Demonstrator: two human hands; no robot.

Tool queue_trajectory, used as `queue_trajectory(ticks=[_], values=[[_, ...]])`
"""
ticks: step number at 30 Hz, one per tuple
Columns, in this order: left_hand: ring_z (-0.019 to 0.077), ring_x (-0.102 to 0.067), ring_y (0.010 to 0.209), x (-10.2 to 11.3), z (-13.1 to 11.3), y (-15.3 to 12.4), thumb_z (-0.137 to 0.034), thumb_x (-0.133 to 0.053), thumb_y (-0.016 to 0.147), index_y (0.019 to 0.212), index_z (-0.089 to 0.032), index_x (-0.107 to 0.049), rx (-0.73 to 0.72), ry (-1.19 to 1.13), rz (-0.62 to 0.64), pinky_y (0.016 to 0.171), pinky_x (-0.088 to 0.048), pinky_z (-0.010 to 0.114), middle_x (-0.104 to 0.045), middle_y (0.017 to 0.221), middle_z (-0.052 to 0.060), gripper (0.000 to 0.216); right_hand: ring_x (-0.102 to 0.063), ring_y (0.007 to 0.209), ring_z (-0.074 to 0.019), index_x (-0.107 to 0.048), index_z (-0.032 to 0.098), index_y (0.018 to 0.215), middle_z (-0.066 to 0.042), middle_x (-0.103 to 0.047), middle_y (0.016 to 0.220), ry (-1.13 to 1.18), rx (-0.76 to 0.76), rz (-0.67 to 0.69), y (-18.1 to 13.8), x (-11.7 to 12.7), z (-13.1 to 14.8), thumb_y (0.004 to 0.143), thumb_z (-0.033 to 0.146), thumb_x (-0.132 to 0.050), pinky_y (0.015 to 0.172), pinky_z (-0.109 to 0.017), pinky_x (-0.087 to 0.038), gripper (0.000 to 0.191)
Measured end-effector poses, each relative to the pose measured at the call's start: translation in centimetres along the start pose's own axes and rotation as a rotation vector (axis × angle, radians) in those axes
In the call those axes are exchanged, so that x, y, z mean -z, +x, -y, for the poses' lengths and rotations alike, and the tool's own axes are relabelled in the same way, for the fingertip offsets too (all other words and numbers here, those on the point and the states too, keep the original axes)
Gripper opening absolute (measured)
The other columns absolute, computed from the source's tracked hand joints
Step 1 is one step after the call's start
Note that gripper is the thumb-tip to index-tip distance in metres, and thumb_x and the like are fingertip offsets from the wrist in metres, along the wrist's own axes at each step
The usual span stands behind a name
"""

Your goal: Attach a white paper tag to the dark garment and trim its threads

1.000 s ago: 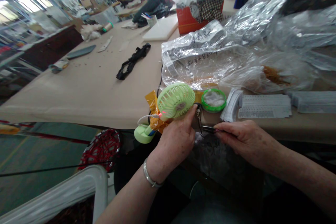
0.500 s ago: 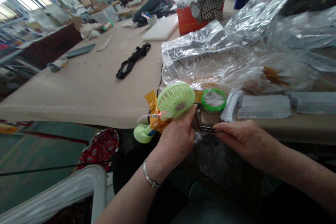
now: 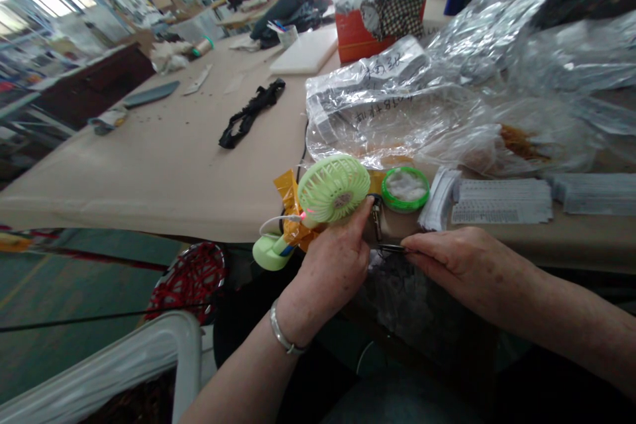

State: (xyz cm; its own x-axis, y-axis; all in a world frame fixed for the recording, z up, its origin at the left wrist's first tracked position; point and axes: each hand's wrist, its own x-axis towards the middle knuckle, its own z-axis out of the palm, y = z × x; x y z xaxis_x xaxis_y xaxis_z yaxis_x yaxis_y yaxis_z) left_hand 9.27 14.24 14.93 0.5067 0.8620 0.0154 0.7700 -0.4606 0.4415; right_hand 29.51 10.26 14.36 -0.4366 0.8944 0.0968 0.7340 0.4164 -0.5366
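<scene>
Both hands meet at mid-frame, left (image 3: 330, 265) forefinger raised, right (image 3: 462, 262) fingers pinched.

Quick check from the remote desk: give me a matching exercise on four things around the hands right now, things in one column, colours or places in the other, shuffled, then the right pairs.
Things:
1. small fan
2. round tin
3. black strap
4. printed tags

Places or colours:
A. lying alone on the bare table top, far from the hands
B. pale green, just above the left hand
C. white stacks at the table edge, beyond the right hand
D. green rim, white filling, right of the fan

Pairs: 1-B, 2-D, 3-A, 4-C
</scene>
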Motion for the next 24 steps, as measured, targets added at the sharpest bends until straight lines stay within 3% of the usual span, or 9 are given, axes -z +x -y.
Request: queue_trajectory(ticks=[6,13,19,24], values=[[0.0248,-0.049,0.128,0.0,0.1,-0.1,-0.008,-0.039,0.085,0.146,-0.017,-0.033,0.007,-0.009,0.001,0.107,-0.04,0.042,-0.052,0.138,0.014,0.062,-0.062,0.053,-0.0135,-0.06,0.022,0.076,0.001,-0.066,0.062,-0.144,0.017,0.112,0.5,0.7,0.2,0.087,0.017,-0.048,0.048,-0.027,-0.031,0.017],[0.0247,-0.051,0.125,-0.2,0.2,0.0,-0.007,-0.039,0.084,0.145,-0.017,-0.033,-0.001,-0.014,-0.006,0.107,-0.041,0.042,-0.054,0.137,0.013,0.063,-0.057,0.046,-0.0133,-0.057,0.023,0.07,0.002,-0.062,0.055,-0.261,0.026,0.115,1.1,1.6,0.7,0.081,0.014,-0.05,0.044,-0.03,-0.022,0.016],[0.0256,-0.053,0.123,-0.1,0.2,-0.1,-0.008,-0.04,0.084,0.146,-0.018,-0.033,0.005,-0.026,-0.009,0.106,-0.041,0.042,-0.054,0.137,0.013,0.062,-0.057,0.046,-0.0136,-0.055,0.022,0.069,0.001,-0.062,0.057,-0.306,0.051,0.145,1.7,2.1,1.0,0.077,0.008,-0.053,0.044,-0.029,-0.02,0.016],[0.0271,-0.052,0.125,0.0,0.0,-0.3,-0.007,-0.037,0.085,0.146,-0.016,-0.034,0.01,-0.039,-0.003,0.107,-0.04,0.041,-0.053,0.137,0.015,0.061,-0.063,0.052,-0.019,-0.055,0.022,0.071,-0.001,-0.064,0.062,-0.361,0.076,0.238,2.2,2.5,2.0,0.078,0.004,-0.05,0.047,-0.03,-0.022,0.019]])
